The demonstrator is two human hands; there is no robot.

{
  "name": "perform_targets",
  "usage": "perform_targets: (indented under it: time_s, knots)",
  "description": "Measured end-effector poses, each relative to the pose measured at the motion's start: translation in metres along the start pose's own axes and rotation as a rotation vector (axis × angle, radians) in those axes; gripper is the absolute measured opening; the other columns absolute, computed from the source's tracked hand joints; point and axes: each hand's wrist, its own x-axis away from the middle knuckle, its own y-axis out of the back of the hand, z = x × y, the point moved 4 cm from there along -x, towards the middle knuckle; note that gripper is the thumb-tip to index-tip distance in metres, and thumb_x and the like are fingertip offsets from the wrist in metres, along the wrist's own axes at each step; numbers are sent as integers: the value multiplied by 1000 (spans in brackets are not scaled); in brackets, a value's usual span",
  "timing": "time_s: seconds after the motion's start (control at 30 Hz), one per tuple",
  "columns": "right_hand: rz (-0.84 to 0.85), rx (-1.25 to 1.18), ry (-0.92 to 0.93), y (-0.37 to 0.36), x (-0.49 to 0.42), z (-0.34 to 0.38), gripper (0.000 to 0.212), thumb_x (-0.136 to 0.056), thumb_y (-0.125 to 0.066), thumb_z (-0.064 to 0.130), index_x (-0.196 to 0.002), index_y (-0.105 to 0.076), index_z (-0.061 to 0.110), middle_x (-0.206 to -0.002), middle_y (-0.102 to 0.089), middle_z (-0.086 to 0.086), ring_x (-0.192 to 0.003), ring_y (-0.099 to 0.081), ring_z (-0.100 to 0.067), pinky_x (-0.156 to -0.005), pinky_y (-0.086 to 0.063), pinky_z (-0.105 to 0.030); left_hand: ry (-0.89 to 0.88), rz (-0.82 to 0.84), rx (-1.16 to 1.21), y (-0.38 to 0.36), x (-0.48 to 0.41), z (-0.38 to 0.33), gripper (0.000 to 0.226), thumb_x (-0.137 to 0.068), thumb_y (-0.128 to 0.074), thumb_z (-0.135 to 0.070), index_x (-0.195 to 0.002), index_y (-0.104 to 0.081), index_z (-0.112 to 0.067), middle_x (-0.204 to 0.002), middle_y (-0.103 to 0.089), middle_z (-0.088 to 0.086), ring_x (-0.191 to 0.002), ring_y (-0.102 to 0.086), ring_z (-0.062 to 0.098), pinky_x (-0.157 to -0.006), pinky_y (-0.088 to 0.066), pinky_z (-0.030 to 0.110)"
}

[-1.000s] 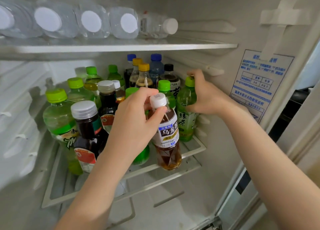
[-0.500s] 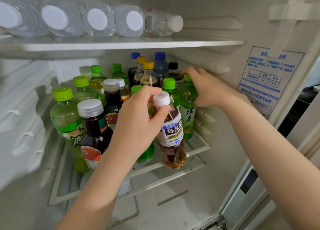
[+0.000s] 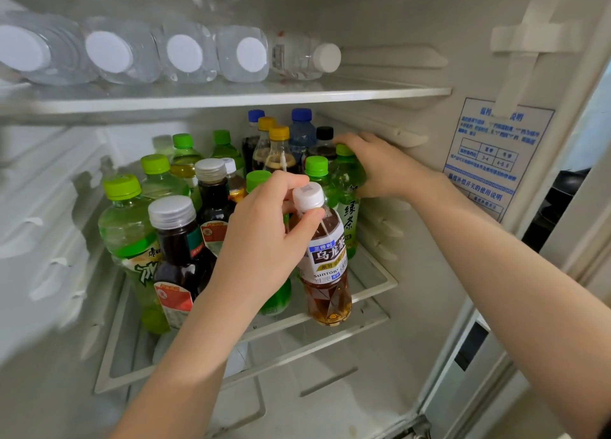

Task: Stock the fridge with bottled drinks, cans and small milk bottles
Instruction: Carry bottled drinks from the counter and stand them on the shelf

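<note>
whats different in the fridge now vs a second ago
The right hand slid from the neck up over the cap of the green plastic tea bottle and seems to have nudged it slightly deeper. Unchanged: the left hand still grips the neck of the white-capped brown oolong tea bottle, held at the front of the white-framed shelf. The other bottles have not moved.

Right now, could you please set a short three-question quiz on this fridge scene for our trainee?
1. True or false: the left hand holds the oolong tea bottle by its top.
2. Which does the right hand grip? A) a black-capped bottle B) the green tea bottle C) a can
3. Fill in: the water bottles on the top shelf lie on their ____.
Key: 1 true; 2 B; 3 sides.
</note>
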Motion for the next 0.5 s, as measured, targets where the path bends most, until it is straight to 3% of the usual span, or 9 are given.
perform_targets:
  time_s: [0.2, 0.5]
  knots:
    - [34, 33, -38, -13, 4, 4, 109, -58, -85, 17, -143, -18, 26, -140, -32, -12, -115, -50, -33, -90, -50, -45, 13, 6, -33, 0, -4, 2, 36, -84, -62, -32, -119, -55, -24, -117, -61, -11, -105, -59, 5, -81, -56, 28]
    - [-41, 71, -18, -15, -1, 1, 103, -62, -83, 20, -143, -21, 24, -137, -36, -14, -112, -52, -36, -87, -51, -44, 16, 12, -44, -1, -10, 3, 35, -85, -64, -29, -119, -55, -23, -118, -61, -11, -104, -60, 5, -83, -56, 29]
